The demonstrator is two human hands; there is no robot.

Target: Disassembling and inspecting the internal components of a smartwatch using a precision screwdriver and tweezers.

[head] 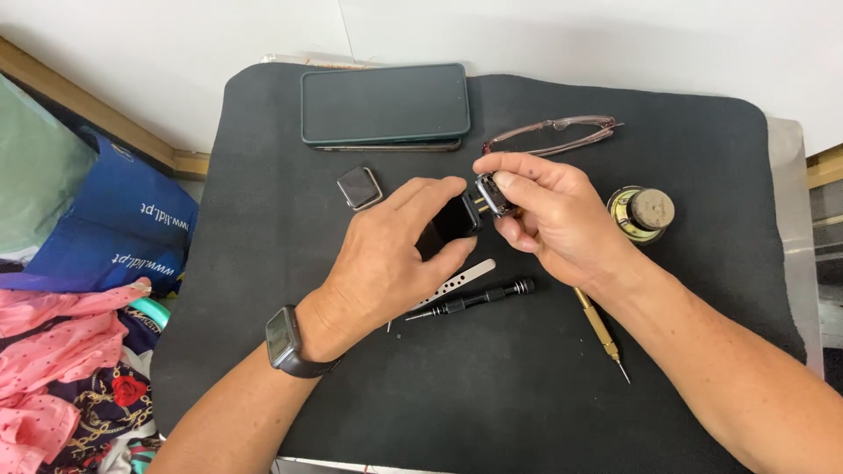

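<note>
Both hands meet over the middle of the black mat (pixel 527 386), which covers the surface. The left hand (pixel 386 254) pinches a small black screen (pixel 454 219) between thumb and fingers, its grip pressed onto the edges. The right hand (pixel 549 211) pinches a small metal case (pixel 493 195) between thumb and forefinger, right beside the screen. The 2 parts sit just apart, joined by what looks like a thin yellowish strip between them; too small to say more. Both are held up off the mat, under the glasses (pixel 553 133).

A dark watch (pixel 283 338) sits on the left wrist. Below the hands lie 3 tools: tweezers (pixel 461 279) with holes along the arm, a black screwdriver (pixel 479 298) just beside them, and a brass screwdriver (pixel 601 332) partly hidden under the right forearm, tip pointing toward the near edge.

At the far side of the mat, a phone (pixel 385 104) in a dark green case lies face up, stacked on another device. Near it, left of the hands, rests a second small square screen (pixel 359 188). A round spool (pixel 643 212) with a cork-coloured top stands right of the right hand. Off the mat to the left, a blue bag (pixel 114 237) and pink cloth (pixel 53 351).
</note>
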